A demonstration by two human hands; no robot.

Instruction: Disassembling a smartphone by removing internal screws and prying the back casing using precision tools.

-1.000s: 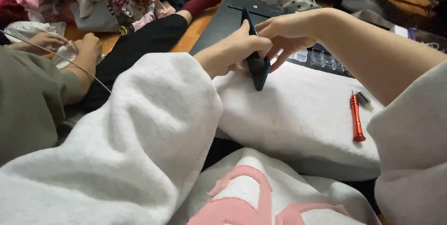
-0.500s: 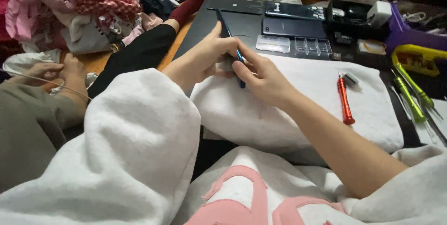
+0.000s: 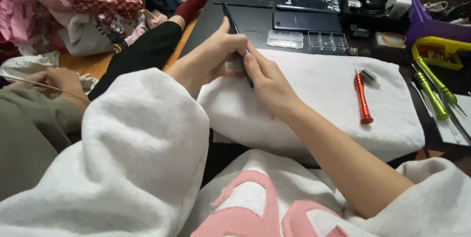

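Observation:
My left hand (image 3: 208, 58) and my right hand (image 3: 265, 77) meet over a white folded towel (image 3: 319, 99) on my lap. Together they grip a thin dark phone (image 3: 234, 26) held on edge, its far end sticking up past my left thumb. Most of the phone is hidden between my fingers. A red screwdriver (image 3: 362, 99) lies on the towel to the right of my right hand, with a small silver bit (image 3: 369, 76) beside its tip.
A black mat (image 3: 255, 21) beyond the towel carries two dark phones (image 3: 306, 3), clear small-parts trays (image 3: 309, 41) and a black box. Green screwdrivers (image 3: 431, 90) and a yellow tool lie at right. Another person's hands (image 3: 54, 82) work at left beside a clothes pile (image 3: 83, 6).
The view has swung left and down across the frames, so the tools at right came into sight. My right hand shifted from over the phone's top to its near side.

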